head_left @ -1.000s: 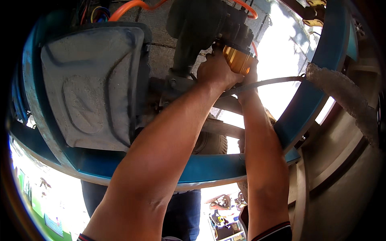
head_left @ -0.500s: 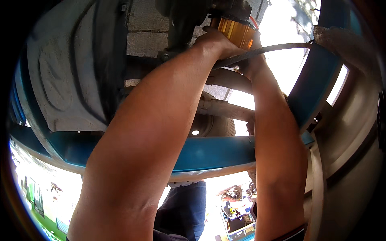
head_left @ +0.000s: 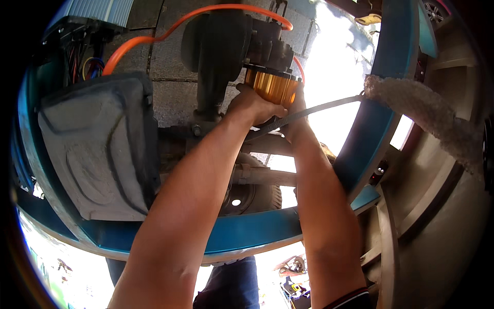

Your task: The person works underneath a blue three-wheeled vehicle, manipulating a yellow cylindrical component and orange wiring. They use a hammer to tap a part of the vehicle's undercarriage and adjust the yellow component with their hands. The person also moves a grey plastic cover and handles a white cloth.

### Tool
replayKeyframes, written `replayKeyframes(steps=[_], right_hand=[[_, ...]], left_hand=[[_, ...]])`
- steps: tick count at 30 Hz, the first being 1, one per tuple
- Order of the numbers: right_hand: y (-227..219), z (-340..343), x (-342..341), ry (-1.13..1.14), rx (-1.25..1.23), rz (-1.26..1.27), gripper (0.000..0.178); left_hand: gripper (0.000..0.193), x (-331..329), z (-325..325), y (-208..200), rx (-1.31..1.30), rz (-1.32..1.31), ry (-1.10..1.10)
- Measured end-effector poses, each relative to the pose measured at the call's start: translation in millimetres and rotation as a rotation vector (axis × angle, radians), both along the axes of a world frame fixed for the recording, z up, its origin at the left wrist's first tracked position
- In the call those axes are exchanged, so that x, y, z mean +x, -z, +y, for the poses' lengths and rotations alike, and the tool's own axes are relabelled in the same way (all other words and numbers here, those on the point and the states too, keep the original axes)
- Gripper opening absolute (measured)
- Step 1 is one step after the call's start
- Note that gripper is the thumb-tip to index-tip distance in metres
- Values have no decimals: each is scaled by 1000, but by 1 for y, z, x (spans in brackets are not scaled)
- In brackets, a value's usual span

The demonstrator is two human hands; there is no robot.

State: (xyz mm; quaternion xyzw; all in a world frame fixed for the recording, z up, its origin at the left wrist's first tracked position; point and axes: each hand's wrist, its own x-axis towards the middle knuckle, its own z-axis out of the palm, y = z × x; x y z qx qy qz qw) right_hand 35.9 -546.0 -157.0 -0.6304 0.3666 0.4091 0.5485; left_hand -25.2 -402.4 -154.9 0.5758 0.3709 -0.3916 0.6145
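Both my arms reach up through a blue metal frame to a gold ribbed cylinder, which looks like an electric motor. My left hand is wrapped round its left and lower side, thumb up along the edge. On its right side my right hand grips it, with most of the fingers hidden behind the cylinder and a black hose. The cylinder's upper end meets a dark housing beside a large black axle casing.
An orange cable arcs over the housing. At left sit a grey plastic cover and a finned metal box with wires. A foam-wrapped bar juts in at right. A tyre shows below the axle.
My view has shifted, so the cylinder and hands appear lower and further left, and the orange cable and finned box now show. Both hands are still on the cylinder.
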Motion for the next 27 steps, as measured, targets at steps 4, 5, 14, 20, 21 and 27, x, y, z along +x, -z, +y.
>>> replayKeyframes(steps=[4,5,14,20,21,27], right_hand=[[-2,2,1,44,41,5,78],[1,0,1,47,60,13,78],[-9,10,-1,147,165,-16,75],[-12,11,-1,164,65,-16,73],[-18,16,0,142,28,-9,74],[-6,3,-2,182,47,-4,73]], left_hand=[[131,0,2,-29,212,-36,56],[128,1,3,-36,232,-24,54],[122,11,10,-55,243,33,88],[130,17,11,-58,227,82,129],[129,18,15,-61,221,96,130],[122,23,14,-65,237,103,133]])
